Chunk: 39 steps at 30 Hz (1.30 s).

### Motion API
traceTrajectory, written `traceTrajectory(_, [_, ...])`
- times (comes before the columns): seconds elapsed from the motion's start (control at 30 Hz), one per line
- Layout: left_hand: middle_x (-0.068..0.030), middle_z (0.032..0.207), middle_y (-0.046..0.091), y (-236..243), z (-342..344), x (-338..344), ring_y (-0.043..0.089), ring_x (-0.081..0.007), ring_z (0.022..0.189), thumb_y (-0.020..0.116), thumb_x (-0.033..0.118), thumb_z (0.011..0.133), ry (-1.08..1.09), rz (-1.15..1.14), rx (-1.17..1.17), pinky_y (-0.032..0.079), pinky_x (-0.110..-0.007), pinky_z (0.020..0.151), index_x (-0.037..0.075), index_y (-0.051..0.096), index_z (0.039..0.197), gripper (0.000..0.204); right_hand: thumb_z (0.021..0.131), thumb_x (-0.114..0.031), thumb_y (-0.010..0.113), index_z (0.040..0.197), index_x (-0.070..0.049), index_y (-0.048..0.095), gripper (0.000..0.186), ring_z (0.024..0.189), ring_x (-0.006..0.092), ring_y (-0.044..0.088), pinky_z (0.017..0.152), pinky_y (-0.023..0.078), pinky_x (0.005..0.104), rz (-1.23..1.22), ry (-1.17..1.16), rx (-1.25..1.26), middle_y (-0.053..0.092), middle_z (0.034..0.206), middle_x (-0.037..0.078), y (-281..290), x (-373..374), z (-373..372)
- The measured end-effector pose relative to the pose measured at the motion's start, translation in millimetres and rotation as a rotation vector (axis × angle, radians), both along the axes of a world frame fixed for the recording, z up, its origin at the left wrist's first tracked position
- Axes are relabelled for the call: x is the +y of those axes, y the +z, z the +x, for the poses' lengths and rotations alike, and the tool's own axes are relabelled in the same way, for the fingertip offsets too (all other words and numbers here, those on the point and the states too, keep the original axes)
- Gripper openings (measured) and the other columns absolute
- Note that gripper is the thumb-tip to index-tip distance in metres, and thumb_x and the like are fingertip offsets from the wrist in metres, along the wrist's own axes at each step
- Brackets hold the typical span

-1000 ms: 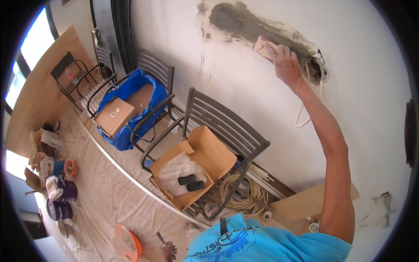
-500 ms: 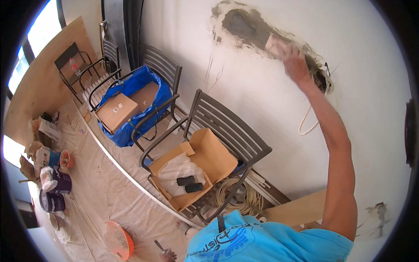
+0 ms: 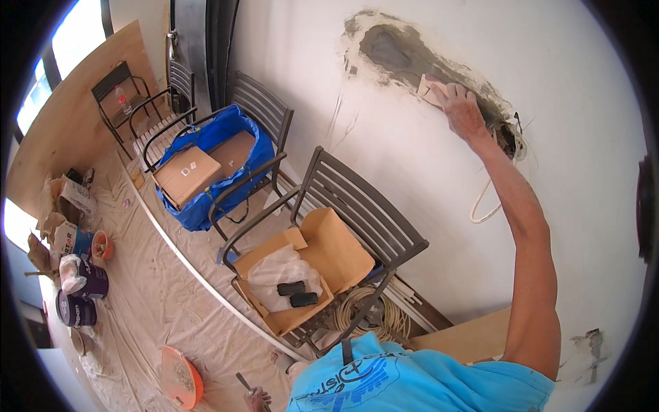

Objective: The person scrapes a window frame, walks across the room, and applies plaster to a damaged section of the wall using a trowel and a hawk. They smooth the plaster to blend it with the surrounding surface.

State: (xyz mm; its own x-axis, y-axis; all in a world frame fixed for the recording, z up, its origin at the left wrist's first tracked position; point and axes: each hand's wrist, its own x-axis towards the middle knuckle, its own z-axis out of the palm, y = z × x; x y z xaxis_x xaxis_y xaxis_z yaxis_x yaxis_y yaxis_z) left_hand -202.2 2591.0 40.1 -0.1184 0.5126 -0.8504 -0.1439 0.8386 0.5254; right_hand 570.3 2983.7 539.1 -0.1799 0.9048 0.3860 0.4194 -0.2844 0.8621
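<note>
My right hand (image 3: 463, 110) presses a pale, flat block (image 3: 431, 89) against the wall, on a long grey plaster patch (image 3: 391, 51). A white cable (image 3: 484, 213) loops below a rough cavity (image 3: 508, 137) at the patch's right end, beside my wrist. Low at the bottom, my left hand (image 3: 257, 397) grips a narrow tool (image 3: 244, 382), its head too small to tell. An orange basin (image 3: 180, 378) with grey material in it sits just left of that hand.
Metal chairs (image 3: 357, 233) line the wall, holding an open cardboard box (image 3: 329, 247) and a blue bag (image 3: 244, 182) with boxes. A white pipe (image 3: 192, 268) crosses the sheet-covered floor (image 3: 137, 316). Paint buckets (image 3: 79, 309) stand at left. A coil of cable (image 3: 360, 309) lies below the chair.
My right hand and block moved slightly right along the patch, then slightly back left. The whole view has shifted, so the patch and chairs appear farther right. My left hand keeps hold of the tool.
</note>
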Motion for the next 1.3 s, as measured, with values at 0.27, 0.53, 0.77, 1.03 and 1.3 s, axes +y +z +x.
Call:
traceTrajectory(0.27, [-0.0066, 0.063, 0.061, 7, 12, -3, 0.057, -0.0183, 0.046, 0.070, 0.035, 0.091, 0.031, -0.034, 0.015, 0.043, -0.031, 0.038, 0.007, 0.063, 0.079, 0.031, 0.080, -0.007, 0.064, 0.148, -0.016, 0.045, 0.071, 0.097, 0.0222, 0.058, 0.075, 0.052, 0.0370, 0.231, 0.055, 0.018, 0.054, 0.107, 0.007, 36, 20, 6])
traceTrajectory(0.53, [-0.0061, 0.065, 0.062, 14, 19, -1, 0.056, -0.0167, 0.047, 0.070, 0.032, 0.092, 0.089, -0.054, -0.001, 0.043, -0.029, 0.039, 0.008, 0.062, 0.085, 0.027, 0.080, -0.015, 0.067, 0.141, -0.020, 0.050, 0.063, 0.098, 0.0184, 0.054, 0.076, 0.051, 0.0331, 0.237, 0.076, -0.111, 0.053, 0.105, 0.003, 47, 36, -20])
traceTrajectory(0.77, [-0.0056, 0.065, 0.060, 10, 22, 3, 0.056, -0.0157, 0.048, 0.070, 0.026, 0.093, 0.085, -0.003, 0.020, 0.045, -0.029, 0.041, 0.006, 0.062, 0.090, 0.021, 0.081, -0.019, 0.065, 0.143, -0.017, 0.049, 0.064, 0.103, 0.0198, 0.050, 0.074, 0.046, 0.0333, 0.021, 0.033, -0.258, 0.053, 0.109, 0.005, 2, 24, -4])
traceTrajectory(1.03, [-0.0055, 0.065, 0.059, 21, 22, 6, 0.057, -0.0159, 0.049, 0.070, 0.026, 0.092, 0.053, -0.017, 0.049, 0.045, -0.027, 0.041, 0.003, 0.062, 0.092, 0.024, 0.086, -0.025, 0.060, 0.145, -0.019, 0.049, 0.060, 0.103, 0.0191, 0.050, 0.081, 0.041, 0.0350, 0.092, 0.029, -0.376, 0.055, 0.107, 0.004, 34, 48, -1])
traceTrajectory(1.3, [-0.0044, 0.062, 0.056, 17, 31, 1, 0.054, -0.0145, 0.047, 0.067, 0.020, 0.095, 0.092, 0.000, 0.016, 0.042, -0.027, 0.040, 0.003, 0.062, 0.088, 0.019, 0.089, -0.022, 0.057, 0.142, -0.020, 0.053, 0.054, 0.109, 0.0213, 0.051, 0.082, 0.042, 0.0346, -0.120, 0.121, -0.379, 0.057, 0.126, 0.008, -6, 40, 17])
